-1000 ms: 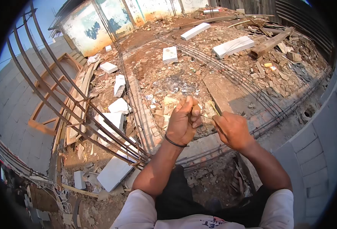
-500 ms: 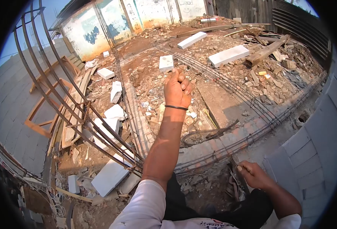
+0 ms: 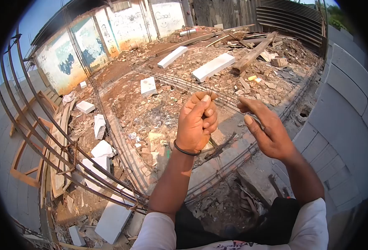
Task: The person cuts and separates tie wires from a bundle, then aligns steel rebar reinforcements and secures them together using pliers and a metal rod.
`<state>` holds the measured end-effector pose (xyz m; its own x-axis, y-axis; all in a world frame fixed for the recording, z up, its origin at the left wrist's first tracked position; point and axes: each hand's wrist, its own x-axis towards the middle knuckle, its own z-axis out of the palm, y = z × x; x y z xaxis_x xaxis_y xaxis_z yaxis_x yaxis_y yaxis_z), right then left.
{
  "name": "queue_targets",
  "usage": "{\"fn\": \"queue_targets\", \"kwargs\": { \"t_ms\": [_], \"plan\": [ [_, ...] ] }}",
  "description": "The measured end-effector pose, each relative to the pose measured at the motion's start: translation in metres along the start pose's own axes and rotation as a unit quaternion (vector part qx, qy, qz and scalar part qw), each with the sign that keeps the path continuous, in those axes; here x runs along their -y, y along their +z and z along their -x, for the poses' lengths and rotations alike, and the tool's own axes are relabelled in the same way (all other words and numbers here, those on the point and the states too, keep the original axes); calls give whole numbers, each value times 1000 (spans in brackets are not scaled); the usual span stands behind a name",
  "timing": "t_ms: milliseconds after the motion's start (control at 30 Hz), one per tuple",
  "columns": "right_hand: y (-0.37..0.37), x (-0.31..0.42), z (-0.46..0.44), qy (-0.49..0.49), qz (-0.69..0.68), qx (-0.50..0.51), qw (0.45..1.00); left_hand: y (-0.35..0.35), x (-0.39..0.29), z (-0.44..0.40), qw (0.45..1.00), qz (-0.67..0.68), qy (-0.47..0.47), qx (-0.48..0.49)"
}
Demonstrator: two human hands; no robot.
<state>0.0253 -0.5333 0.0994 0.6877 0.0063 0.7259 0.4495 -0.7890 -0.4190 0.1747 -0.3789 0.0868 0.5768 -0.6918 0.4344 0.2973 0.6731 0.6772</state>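
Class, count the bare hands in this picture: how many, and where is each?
2. The left hand, closed, is near the centre, with a black band around its wrist; the right hand, open, is to its right. No others show.

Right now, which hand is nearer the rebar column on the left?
Left: the left hand is to the rebar column's right; the right hand is farther right.

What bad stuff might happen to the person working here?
The left hand is pinched shut, maybe on something too thin to make out; a sharp end might prick its bare fingers.
The steel bars look close to the left forearm, so they might scratch it.
The rubble is lumpy, so someone walking there might trip.
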Motion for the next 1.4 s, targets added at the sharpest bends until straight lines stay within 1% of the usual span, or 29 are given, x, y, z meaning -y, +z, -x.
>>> {"fn": "queue_targets", "kwargs": {
  "t_ms": [33, 67, 133, 167, 233, 367, 433, 567, 633, 767, 833, 867, 933, 967, 1033, 1133, 1267, 1400],
  "plan": [
    [4, 2, -13, -44, 25, -42, 998, 4, 4, 1, 1000, 3, -6, 8],
    [7, 2, -23, -40, 32, -47, 998, 7, 7, 2, 1000, 6, -19, 21],
    [11, 1, -35, -81, -12, -73, 994, 10, 11, 3, 999, 9, -37, 38],
    [11, 1, -35, -81, -9, -76, 994, 11, 12, 4, 998, 9, -39, 41],
    [12, 3, -36, -52, -67, -26, 996, 12, 11, 8, 998, 11, -42, 40],
    [13, 2, -33, -26, -109, -17, 994, 11, 10, 9, 998, 7, -40, 46],
    [13, 2, -32, 33, -213, -10, 976, 11, 10, 10, 998, 5, -43, 51],
    [7, 4, -33, 18, -174, 0, 985, 15, 8, 12, 998, -2, -39, 51],
    [5, 4, -32, 0, -142, 23, 990, 15, 8, 12, 998, 17, -33, 42],
    [8, 8, -33, 12, -144, 23, 989, 16, 9, 12, 999, 17, -34, 25],
    [16, 11, -32, 7, -173, -72, 982, 20, 9, 12, 999, 16, -27, 23],
    [19, 11, -31, 6, -173, -73, 982, 21, 10, 12, 999, 15, -27, 24],
    [22, 13, -29, 78, -143, -160, 974, 22, 13, 12, 1000, -13, -15, -5],
    [21, 13, -28, 78, -142, -162, 974, 23, 15, 12, 1000, -13, -16, -3],
    [16, 14, -26, 171, -181, -49, 967, 25, 19, 13, 999, -29, -4, -22],
    [22, 6, -22, 159, -178, -69, 969, 26, 25, 12, 999, -46, -8, -29],
    [18, 3, -12, 166, -177, -82, 967, 29, 35, 13, 997, -75, -21, -23],
    [11, -8, -7, 154, -176, -43, 971, 32, 43, 14, 995, -87, -35, -20]
  ]
}}
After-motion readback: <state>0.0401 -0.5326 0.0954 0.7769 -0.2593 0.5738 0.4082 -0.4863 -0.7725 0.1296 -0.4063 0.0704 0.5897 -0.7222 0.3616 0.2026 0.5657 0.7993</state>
